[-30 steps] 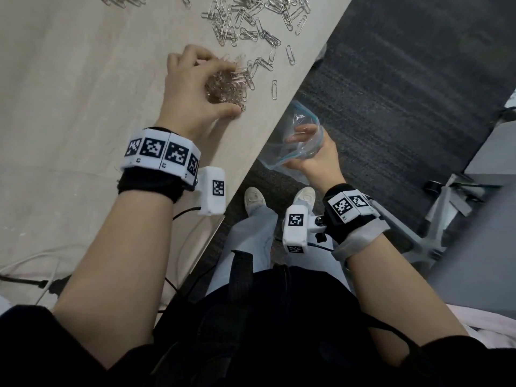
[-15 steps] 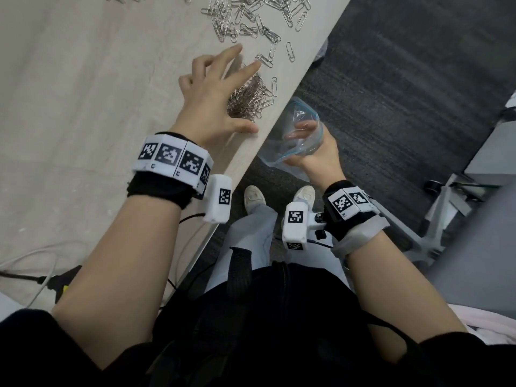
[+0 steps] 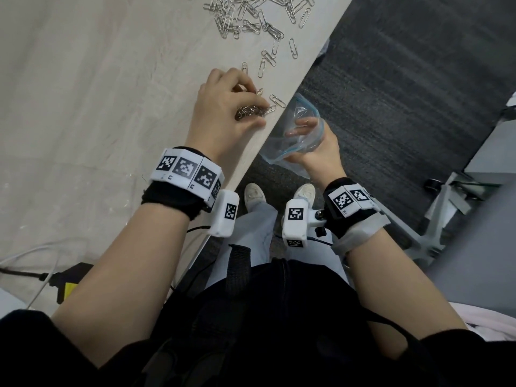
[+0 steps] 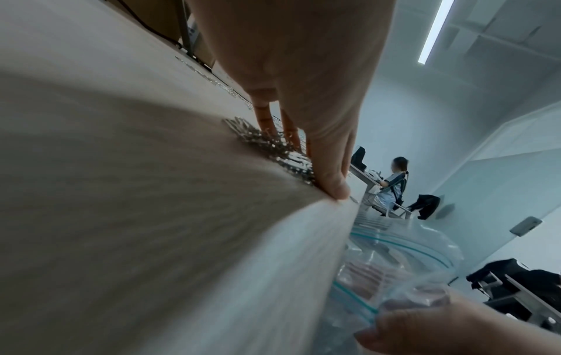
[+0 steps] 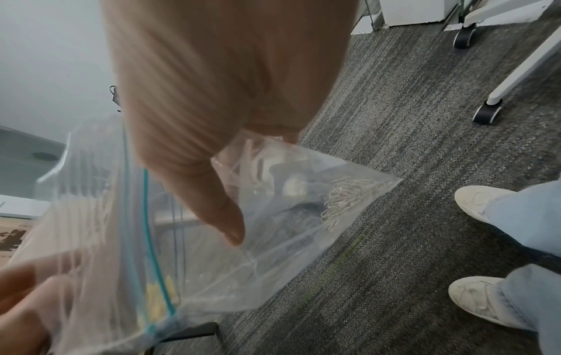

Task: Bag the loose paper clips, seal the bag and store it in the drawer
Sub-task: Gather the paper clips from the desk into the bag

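Silver paper clips (image 3: 251, 15) lie scattered on the pale wooden table (image 3: 83, 93). My left hand (image 3: 231, 107) rests near the table's right edge, fingers curled over a clump of clips (image 3: 250, 111); in the left wrist view the thumb (image 4: 331, 177) sits at the edge beside the clump (image 4: 267, 146). My right hand (image 3: 315, 146) holds a clear zip bag (image 3: 298, 141) with a teal seal strip, mouth open, just off the table edge and below it. A few clips (image 5: 349, 194) lie in a bottom corner of the bag (image 5: 273, 240).
Dark carpet (image 3: 391, 79) lies right of the table. My white shoes (image 3: 254, 191) stand below the edge. A chair base with casters (image 3: 435, 219) is at the right. Cables (image 3: 28, 261) cross the table's near left. A seated person (image 4: 394, 185) is far behind.
My left hand, spread over the clips half a second ago, has curled its fingers and drawn the clump toward the table edge. The right hand and bag have hardly moved.
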The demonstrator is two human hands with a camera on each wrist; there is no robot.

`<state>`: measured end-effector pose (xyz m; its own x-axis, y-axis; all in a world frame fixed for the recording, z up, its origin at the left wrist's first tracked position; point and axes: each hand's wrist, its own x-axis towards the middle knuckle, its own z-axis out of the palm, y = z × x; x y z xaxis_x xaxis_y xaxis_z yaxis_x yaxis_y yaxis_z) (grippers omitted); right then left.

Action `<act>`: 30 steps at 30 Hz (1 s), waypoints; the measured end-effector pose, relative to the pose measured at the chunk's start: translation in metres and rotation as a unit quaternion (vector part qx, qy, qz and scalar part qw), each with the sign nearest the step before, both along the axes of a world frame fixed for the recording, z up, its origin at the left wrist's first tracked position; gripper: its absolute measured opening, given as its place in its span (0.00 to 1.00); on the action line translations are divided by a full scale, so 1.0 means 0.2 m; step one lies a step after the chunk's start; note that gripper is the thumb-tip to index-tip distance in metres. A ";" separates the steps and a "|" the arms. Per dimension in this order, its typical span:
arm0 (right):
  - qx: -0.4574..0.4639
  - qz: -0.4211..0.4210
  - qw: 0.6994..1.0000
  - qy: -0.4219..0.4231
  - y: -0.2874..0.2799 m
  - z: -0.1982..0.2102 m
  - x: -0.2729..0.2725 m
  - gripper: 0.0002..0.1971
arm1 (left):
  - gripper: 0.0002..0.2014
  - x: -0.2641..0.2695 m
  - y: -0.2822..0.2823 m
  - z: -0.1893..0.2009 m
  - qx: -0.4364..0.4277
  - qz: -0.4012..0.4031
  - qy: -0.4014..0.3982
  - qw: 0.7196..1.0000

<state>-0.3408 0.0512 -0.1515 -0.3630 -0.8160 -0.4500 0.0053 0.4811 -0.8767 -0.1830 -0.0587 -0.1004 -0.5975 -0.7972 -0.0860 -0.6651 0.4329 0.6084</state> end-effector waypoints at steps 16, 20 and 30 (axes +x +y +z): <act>0.023 -0.008 1.000 0.012 0.00 0.03 0.03 0.38 | 0.08 -0.03 0.05 0.03 -0.005 -0.068 -0.037 0.997; 0.031 -0.002 0.999 0.020 0.00 0.03 0.04 0.38 | 0.19 0.05 0.01 0.08 0.006 -0.041 -0.024 0.999; 0.031 0.003 0.999 0.015 0.01 0.01 0.05 0.37 | 0.41 0.14 -0.05 0.11 0.095 -0.013 -0.104 0.990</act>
